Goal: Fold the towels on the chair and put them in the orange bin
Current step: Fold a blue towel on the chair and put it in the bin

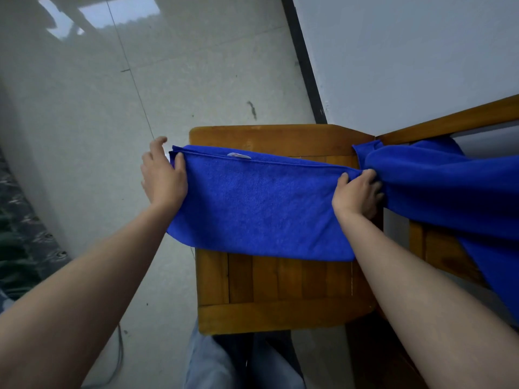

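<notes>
A blue towel (261,203), doubled lengthwise with a small white label at its far edge, is stretched across the wooden chair seat (280,279). My left hand (164,175) pinches its left end, thumb on top, with the other fingers partly spread behind. My right hand (358,192) grips its right end, fingers curled under the cloth. A second blue towel (449,192) hangs over the chair's backrest (449,119) on the right. The orange bin is out of sight.
The chair stands on pale glossy floor tiles (112,108) beside a white wall with a dark baseboard (303,66). A dark patterned object (19,234) lies at the left edge. My legs (241,360) are just before the seat's near edge.
</notes>
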Motion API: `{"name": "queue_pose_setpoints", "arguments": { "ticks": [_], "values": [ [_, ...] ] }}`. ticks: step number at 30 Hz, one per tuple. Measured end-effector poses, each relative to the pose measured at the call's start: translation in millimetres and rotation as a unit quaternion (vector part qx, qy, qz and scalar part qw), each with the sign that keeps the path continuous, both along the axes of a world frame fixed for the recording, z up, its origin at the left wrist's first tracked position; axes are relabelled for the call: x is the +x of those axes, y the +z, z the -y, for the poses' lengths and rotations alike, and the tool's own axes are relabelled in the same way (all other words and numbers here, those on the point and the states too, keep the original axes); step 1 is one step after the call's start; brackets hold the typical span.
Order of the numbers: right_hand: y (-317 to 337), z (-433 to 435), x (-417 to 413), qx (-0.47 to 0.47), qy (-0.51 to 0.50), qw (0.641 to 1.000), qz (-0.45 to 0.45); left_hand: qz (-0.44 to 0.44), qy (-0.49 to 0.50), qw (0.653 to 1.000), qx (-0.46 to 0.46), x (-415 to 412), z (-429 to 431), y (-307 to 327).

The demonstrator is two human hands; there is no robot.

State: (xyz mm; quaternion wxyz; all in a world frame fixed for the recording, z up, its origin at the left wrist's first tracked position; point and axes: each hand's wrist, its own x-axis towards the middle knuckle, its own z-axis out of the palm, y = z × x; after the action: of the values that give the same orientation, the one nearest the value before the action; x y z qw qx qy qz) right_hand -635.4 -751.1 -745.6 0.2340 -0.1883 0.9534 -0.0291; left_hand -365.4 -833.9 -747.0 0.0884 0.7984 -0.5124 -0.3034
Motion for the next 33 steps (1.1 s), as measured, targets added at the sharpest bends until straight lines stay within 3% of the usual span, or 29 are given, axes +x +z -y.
{"name": "queue_pose_setpoints", "arguments": {
  "ticks": [2,5,7,9,13,16,20,22,24,27,28,29,31,33],
  "values": [
    [7.4,-10.1,8.2,-0.036,-0.002,0.999,0.001,0.050,-0.068,0.996,-0.028,-3.4,-14.5,6.4],
    [20.9,-42.4,34.6,-0.051,0.086,0.995,-0.030,0.088,-0.210,0.973,-0.037,-13.1,-57.8,10.7],
    [23.6,-67.0,50.7,-0.030,0.113,0.993,-0.018,0.116,-0.338,0.933,-0.040,-17.3,-92.7,5.1],
    [21.9,-85.2,56.7,-0.001,0.059,0.998,0.014,0.147,-0.424,0.893,-0.003,-20.1,-117.4,-1.4],
    [21.7,-90.8,40.4,-0.012,-0.100,0.993,0.060,0.165,-0.444,0.880,0.044,-25.3,-129.3,-2.0],
    [23.5,-87.4,23.7,-0.064,-0.190,0.970,0.139,0.170,-0.460,0.871,0.039,-24.0,-127.5,-1.9],
    [39.2,-94.8,14.3,-0.073,-0.214,0.939,0.259,0.183,-0.482,0.855,0.064,-21.8,-130.7,5.5],
    [55.3,-100.2,17.3,-0.044,-0.123,0.969,0.210,0.180,-0.500,0.843,0.082,-22.4,-138.0,9.4],
    [73.9,-110.2,24.9,-0.031,0.008,0.996,0.089,0.169,-0.536,0.822,0.085,-24.1,-149.2,16.2],
    [101.8,-122.8,34.4,-0.079,0.056,0.995,0.002,0.091,-0.583,0.803,0.088,-27.0,-162.3,25.1],
    [106.3,-125.2,36.5,-0.073,0.064,0.995,-0.013,0.076,-0.581,0.806,0.089,-25.6,-165.4,26.7],
    [109.8,-126.2,39.1,-0.062,0.081,0.994,-0.027,0.064,-0.544,0.831,0.100,-21.7,-165.5,27.4],
    [116.2,-123.3,51.0,-0.060,0.143,0.987,-0.035,0.060,-0.403,0.904,0.129,-12.3,-160.7,30.0],
    [119.5,-118.3,70.1,-0.077,0.244,0.966,-0.030,-0.003,-0.234,0.958,0.169,-2.6,-152.2,32.3]
  ]
}}
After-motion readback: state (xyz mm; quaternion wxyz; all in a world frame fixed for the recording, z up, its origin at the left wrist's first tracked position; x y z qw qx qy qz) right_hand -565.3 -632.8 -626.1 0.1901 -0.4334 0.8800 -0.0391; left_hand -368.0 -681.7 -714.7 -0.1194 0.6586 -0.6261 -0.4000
